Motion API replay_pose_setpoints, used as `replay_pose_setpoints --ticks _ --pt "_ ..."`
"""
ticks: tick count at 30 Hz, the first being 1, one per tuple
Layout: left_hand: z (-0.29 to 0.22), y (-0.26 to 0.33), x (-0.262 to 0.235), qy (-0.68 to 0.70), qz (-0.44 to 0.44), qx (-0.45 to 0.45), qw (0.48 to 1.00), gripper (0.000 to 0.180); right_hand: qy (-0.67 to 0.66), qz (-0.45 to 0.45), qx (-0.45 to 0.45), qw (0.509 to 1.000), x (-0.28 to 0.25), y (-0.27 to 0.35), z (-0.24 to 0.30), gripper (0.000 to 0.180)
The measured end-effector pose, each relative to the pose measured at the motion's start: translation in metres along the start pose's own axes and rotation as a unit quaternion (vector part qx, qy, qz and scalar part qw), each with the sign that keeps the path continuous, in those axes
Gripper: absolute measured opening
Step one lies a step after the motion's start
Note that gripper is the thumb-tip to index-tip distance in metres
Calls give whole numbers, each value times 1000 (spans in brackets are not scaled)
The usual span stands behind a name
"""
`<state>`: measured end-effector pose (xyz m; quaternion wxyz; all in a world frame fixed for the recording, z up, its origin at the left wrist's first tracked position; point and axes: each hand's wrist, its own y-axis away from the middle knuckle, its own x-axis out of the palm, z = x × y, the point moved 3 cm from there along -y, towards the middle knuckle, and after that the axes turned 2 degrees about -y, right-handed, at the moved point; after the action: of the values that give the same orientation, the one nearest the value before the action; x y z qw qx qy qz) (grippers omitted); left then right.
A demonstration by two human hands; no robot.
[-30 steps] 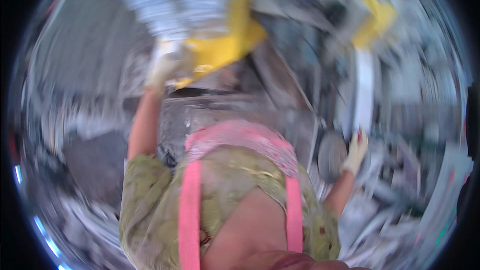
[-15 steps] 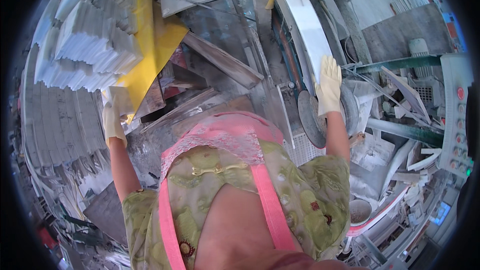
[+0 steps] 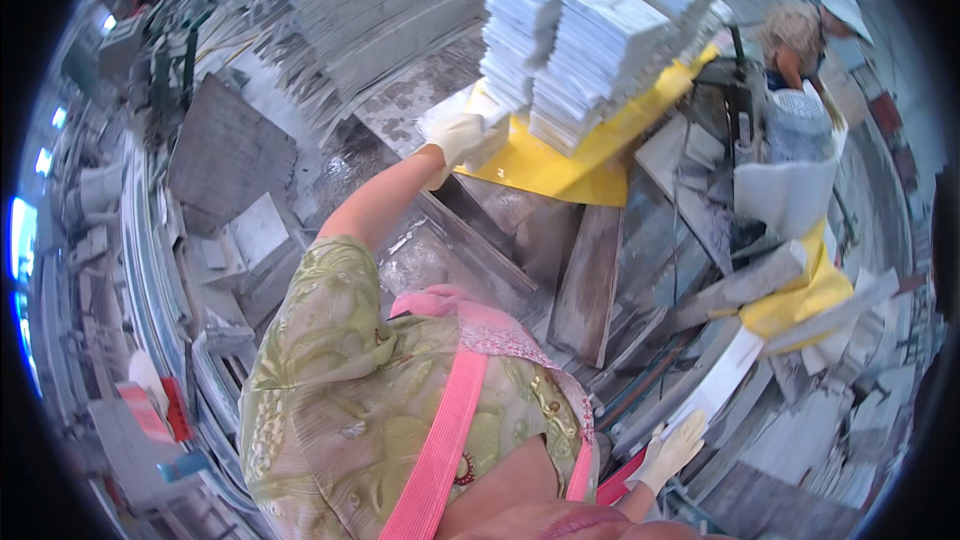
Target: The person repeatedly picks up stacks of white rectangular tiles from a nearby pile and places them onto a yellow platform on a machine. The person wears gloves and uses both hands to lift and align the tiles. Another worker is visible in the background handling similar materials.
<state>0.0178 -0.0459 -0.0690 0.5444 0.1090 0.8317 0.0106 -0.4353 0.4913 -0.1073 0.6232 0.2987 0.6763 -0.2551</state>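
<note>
My left hand, in a cream glove, is closed on a pale stone tile beside the near end of a tall stack of white stone tiles. The stack stands on a yellow sheet. To the lower right, my right hand, gloved alike, rests with fingers stretched out at the near end of a long white stone strip. The strip's far end lies by a second yellow sheet.
Wooden boards slant between the two hands. Grey slabs stand stacked behind the left hand. At the far right another person in a white cap bends near a ribbed cylinder. A brown-grey panel leans at left.
The view has swung left, toward the tile stack. My left hand keeps its tile beside the stack. My right hand still rests on the white strip, now at the lower right.
</note>
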Motion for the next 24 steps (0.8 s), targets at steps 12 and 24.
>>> replay_pose_setpoints --ticks 12,24 --pt "2 -13 -18 -78 102 111 986 60 -163 -126 38 978 -32 -17 11 55" --pt "1 -15 -2 73 22 198 977 36 -555 -14 -125 823 -92 -56 378 45"
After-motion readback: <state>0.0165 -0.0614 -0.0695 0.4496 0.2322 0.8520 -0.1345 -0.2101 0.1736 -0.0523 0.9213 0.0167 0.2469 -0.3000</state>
